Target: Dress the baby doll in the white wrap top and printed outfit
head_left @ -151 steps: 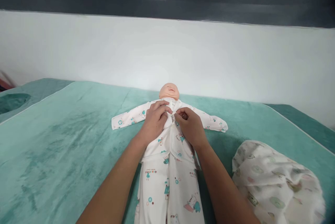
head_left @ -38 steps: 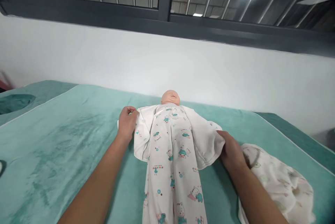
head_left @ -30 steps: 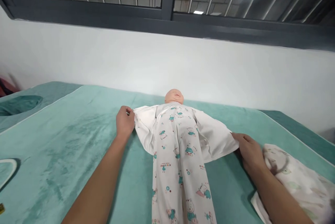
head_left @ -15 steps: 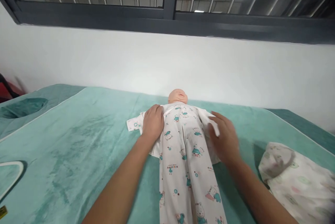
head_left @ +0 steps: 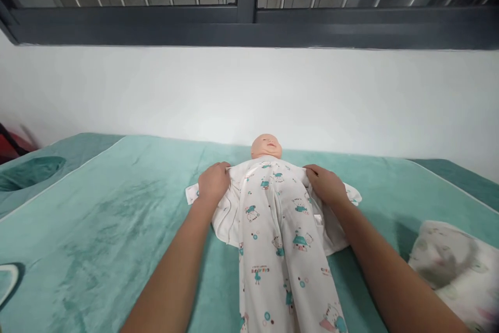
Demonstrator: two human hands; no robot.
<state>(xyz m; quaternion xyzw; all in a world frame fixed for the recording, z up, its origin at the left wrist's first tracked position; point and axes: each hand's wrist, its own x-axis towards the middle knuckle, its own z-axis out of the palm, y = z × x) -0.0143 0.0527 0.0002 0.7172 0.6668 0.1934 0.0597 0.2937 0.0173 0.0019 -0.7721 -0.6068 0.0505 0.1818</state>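
A baby doll lies on its back, its head (head_left: 266, 146) towards the wall. Printed white baby pants (head_left: 268, 250) cover its front, with the legs stretching towards me. Under them spreads a white baby shirt (head_left: 226, 221), its sleeve ends poking out on both sides. My left hand (head_left: 214, 182) is closed on the shirt near the left shoulder. On the opposite side, my right hand (head_left: 326, 185) grips the shirt near the other shoulder. Both sets of fingertips are partly hidden by the cloth. The doll's body and limbs are covered.
A green plush cover (head_left: 117, 229) lies under everything. At the right rests a crumpled printed cloth (head_left: 456, 265). A white curved rim (head_left: 10, 281) shows at the left edge, and a recess (head_left: 31, 173) lies farther back. Behind stands a white wall (head_left: 249, 94) below a dark window frame (head_left: 156, 27).
My right hand has moved in from beside the sleeve and closed on the shirt. My left hand has shifted slightly outward, drawing the cloth. The view has tilted a little.
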